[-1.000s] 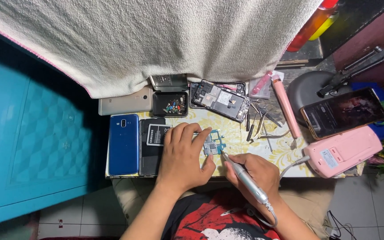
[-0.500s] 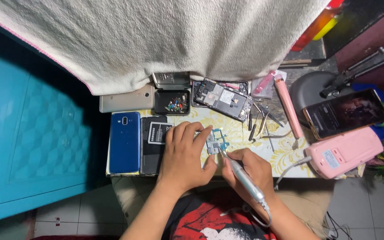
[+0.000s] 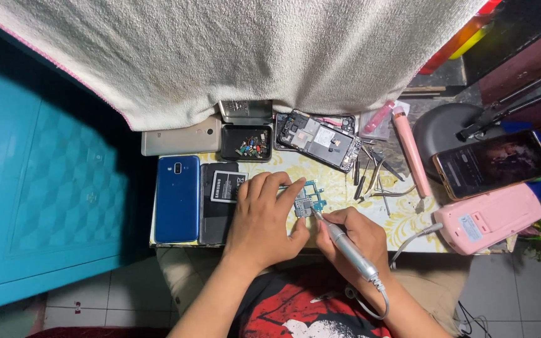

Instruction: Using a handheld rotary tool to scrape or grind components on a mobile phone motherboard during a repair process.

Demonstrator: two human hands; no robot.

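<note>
Left hand (image 3: 264,216) lies palm down over the little table (image 3: 402,228), fingers curled and fanned toward one o'clock, fingertips and thumb pinning a small green circuit board (image 3: 308,199) flat near the table's middle. Right hand (image 3: 357,236) comes in from five o'clock, closed in a pen grip around a slim silver pen-shaped tool (image 3: 344,245), its tip touching the board's lower edge and its cord trailing off toward six o'clock. At nine o'clock of the left hand sit a black battery (image 3: 220,194) and, beyond it, a blue phone (image 3: 177,198). At twelve o'clock, a black tray of tiny parts (image 3: 246,143); at one o'clock, an opened phone body (image 3: 317,138). Tweezers (image 3: 370,175) lie scattered at two o'clock, a pink box (image 3: 489,218) out at three.
</note>
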